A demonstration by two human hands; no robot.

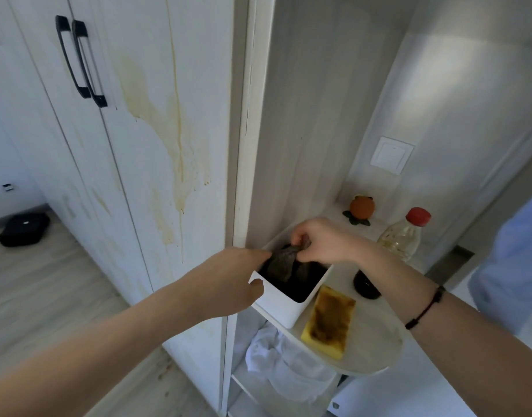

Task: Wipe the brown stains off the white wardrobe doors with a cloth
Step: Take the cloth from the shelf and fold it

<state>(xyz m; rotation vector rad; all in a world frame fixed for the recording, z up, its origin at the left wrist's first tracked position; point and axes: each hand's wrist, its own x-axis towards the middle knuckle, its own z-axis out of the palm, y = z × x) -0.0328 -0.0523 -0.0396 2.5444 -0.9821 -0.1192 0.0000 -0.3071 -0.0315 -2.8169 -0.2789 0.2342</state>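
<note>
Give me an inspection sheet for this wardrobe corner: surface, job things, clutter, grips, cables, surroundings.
Surface: white wardrobe door, with brown stains streaked and run down it.
Job's things: dark grey cloth, lifted partly out of the white rectangular plastic tub, which stands on the round white shelf.
Clutter: yellow sponge with a brown-stained top beside the tub; clear plastic bottle with red cap; orange fruit-shaped ornament; crumpled white plastic bag below the shelf.
Grips: left hand and right hand both pinch the cloth's top edge.
Cables: nothing seen.
Surroundings: black bag on the wooden floor; white wall switch.
</note>
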